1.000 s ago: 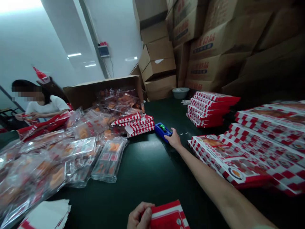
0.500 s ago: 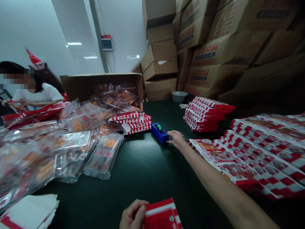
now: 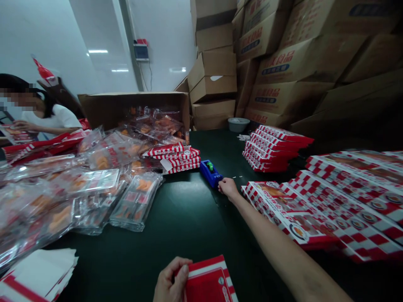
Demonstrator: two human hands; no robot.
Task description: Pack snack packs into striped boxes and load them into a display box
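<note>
At the bottom middle, my left hand (image 3: pixel 174 280) grips a red box with white stripes (image 3: pixel 206 281) by its left edge, thumb on top. My right hand (image 3: pixel 227 187) reaches forward to the near end of a blue tape dispenser (image 3: pixel 210 173) with a green tape roll core. The fingers of that hand are closed in a pinch at the dispenser's end; what lies between them is too small to make out. Just behind the dispenser, to its left, a few folded red-and-white striped cartons (image 3: pixel 181 161) lie stacked.
Clear bags of orange-coloured food (image 3: pixel 135 201) heap up on the left before an open carton (image 3: pixel 103 111). White-backed sheets (image 3: pixel 44 268) lie front left. Packed red-and-white boxes (image 3: pixel 340 205) and a smaller stack (image 3: pixel 267 155) stand right. A co-worker (image 3: pixel 63 119) sits far left.
My right hand has closed from loosely extended fingers into a pinch at the dispenser's near end. My left hand and its box have shifted slightly left and up in view.
</note>
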